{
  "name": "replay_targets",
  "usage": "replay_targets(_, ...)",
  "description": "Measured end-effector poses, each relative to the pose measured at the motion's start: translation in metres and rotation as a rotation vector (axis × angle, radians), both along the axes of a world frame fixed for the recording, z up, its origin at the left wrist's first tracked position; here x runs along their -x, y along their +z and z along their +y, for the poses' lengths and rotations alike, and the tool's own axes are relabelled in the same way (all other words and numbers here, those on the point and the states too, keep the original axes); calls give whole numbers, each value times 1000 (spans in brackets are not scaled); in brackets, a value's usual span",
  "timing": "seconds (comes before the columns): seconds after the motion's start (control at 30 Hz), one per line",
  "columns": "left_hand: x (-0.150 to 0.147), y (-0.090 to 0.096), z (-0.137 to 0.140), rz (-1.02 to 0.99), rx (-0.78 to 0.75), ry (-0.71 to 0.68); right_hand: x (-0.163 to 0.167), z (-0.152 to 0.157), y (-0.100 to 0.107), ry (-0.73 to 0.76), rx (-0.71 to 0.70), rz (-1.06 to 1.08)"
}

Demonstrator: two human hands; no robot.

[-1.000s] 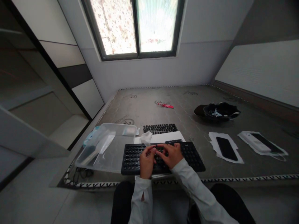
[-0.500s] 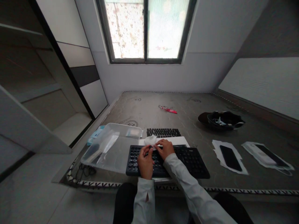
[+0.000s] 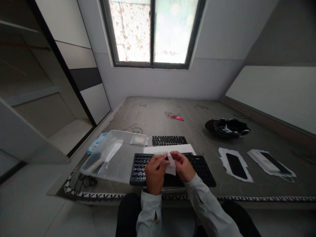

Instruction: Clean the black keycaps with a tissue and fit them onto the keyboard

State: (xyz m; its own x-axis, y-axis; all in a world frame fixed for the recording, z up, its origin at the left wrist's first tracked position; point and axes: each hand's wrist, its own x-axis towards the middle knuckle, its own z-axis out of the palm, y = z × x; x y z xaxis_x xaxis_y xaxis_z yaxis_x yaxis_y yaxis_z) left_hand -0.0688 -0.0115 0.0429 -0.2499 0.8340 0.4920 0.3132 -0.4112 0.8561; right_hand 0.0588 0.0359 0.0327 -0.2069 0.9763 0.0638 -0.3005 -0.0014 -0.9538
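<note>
Both hands meet over a black keyboard (image 3: 202, 169) at the bed's front edge. My left hand (image 3: 155, 176) is closed, fingertips pinching a small dark piece that looks like a keycap, mostly hidden by fingers and tissue. A white tissue (image 3: 171, 169) hangs between the hands; my right hand (image 3: 184, 167) pinches it against the small piece. On the keyboard's left side the keycaps are off, showing the bare key sockets. Behind it, rows of loose black keycaps (image 3: 170, 140) stand beside a white board or sheet (image 3: 181, 149).
At left lies a clear plastic box (image 3: 116, 164) with papers inside, a blue packet (image 3: 96, 143) beside it and a black cable (image 3: 85, 181) in front. To the right are a dark cap (image 3: 229, 128) and two phones (image 3: 236, 165) (image 3: 274, 163) on white sheets. A red strap (image 3: 176, 117) lies farther back.
The tissue has come forward from behind the fingertips and now hangs between both hands. My right hand has turned and shifted slightly right and down. The camera view has shifted slightly.
</note>
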Motion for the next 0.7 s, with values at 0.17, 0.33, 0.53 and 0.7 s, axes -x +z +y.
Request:
replay_targets(0.17, -5, 6, -6, -12, -85, -88, -4, -14, 15, 139, 146, 67)
replay_targets(0.33, -4, -1, -4, 14, -127, -99, -22, -15, 19, 218, 232, -103)
replay_targets(0.53, -7, 1, -6, 14, -158, -49, -27, -18, 32, 140, 134, -277)
replay_targets(0.7, -9, 3, -7, -12, -165, -35, -25, -23, 33, 109, 35, -334)
